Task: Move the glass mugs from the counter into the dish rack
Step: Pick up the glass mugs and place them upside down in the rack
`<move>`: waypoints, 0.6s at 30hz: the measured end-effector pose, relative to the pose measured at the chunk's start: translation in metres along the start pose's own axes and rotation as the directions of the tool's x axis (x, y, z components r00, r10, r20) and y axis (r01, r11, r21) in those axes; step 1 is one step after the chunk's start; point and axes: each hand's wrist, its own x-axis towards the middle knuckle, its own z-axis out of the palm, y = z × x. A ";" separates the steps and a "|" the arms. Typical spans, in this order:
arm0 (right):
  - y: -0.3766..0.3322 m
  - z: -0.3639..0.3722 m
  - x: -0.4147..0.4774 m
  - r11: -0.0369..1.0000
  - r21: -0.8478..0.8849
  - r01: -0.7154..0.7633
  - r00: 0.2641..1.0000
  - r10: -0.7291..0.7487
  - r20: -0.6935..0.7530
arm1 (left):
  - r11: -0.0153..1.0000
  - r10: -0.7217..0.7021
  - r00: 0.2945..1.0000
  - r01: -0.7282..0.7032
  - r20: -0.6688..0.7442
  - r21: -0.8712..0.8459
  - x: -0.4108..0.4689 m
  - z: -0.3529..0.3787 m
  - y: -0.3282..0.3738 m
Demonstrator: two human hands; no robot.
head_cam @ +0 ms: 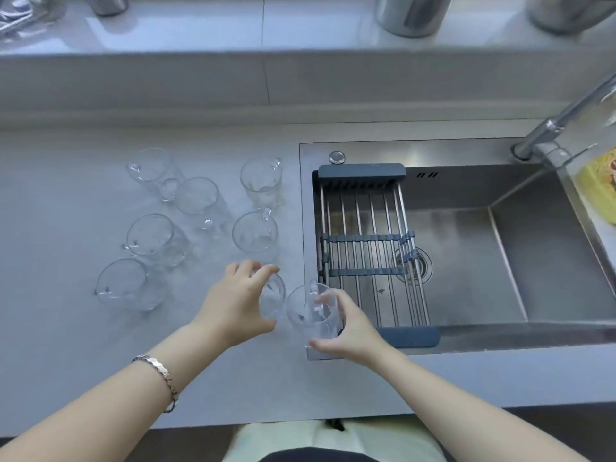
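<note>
Several clear glass mugs stand on the grey counter [66,208] left of the sink, among them one at the far left [151,170] and one near the sink edge [255,235]. My left hand [233,305] wraps around a mug [273,296] on the counter. My right hand [346,331] holds another mug [308,311] upright at the near left corner of the dish rack [363,181]. The rack, metal bars with dark blue ends, spans the left part of the sink and holds nothing.
The steel sink [500,261] lies to the right, its tap [566,118] at the back right. A yellow sponge or cloth [600,185] sits at the right edge. Metal containers [410,15] stand on the ledge behind. A bracelet [160,371] is on my left wrist.
</note>
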 end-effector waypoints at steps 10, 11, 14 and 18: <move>-0.014 -0.169 0.012 0.972 0.193 -0.135 0.940 0.187 -0.284 | 0.992 0.068 0.989 -0.081 -0.134 -0.098 0.069 -0.014 0.098; -0.015 -0.185 0.019 0.975 0.159 -0.157 0.934 0.199 -0.295 | 0.991 0.071 0.987 -0.086 -0.143 -0.100 0.077 -0.015 0.105; -0.026 -0.221 0.045 0.972 -0.110 -0.209 0.933 0.164 -0.321 | 0.991 0.078 0.984 -0.094 -0.157 -0.098 0.095 -0.017 0.118; -0.056 -0.230 0.088 0.826 -0.553 -0.104 0.988 0.024 -0.151 | 0.990 0.065 0.985 -0.083 -0.159 -0.110 0.109 -0.021 0.122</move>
